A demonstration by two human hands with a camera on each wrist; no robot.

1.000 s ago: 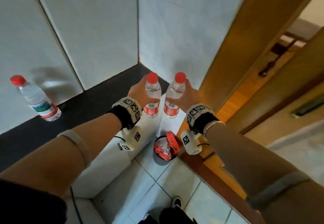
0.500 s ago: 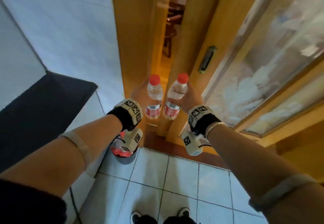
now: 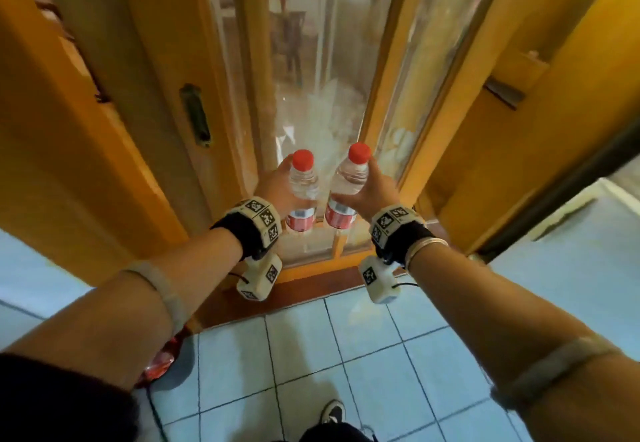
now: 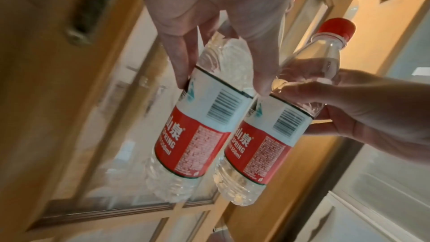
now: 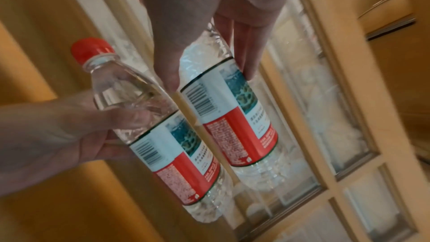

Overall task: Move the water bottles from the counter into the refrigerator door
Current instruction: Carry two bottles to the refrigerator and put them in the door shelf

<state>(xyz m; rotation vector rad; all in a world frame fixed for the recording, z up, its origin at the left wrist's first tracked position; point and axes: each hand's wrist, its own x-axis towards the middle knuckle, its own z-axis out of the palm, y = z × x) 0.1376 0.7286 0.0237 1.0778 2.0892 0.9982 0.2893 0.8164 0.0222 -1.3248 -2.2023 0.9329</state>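
I carry two clear water bottles with red caps and red-and-white labels, side by side and upright at chest height. My left hand grips the left bottle around its upper body; in the left wrist view that bottle hangs under my fingers. My right hand grips the right bottle the same way, and in the right wrist view this bottle has my fingers curled round it. The bottles nearly touch. No refrigerator is in view.
A yellow wooden sliding door with frosted glass panes and a recessed metal handle stands right in front. Pale blue floor tiles lie below. A red-lidded bin peeks out under my left forearm. A dark-edged white panel shows at right.
The view has swung right, away from the dark counter and white walls, past the doorway gap, onto the glass door. Both hands keep their bottles in the same hold.
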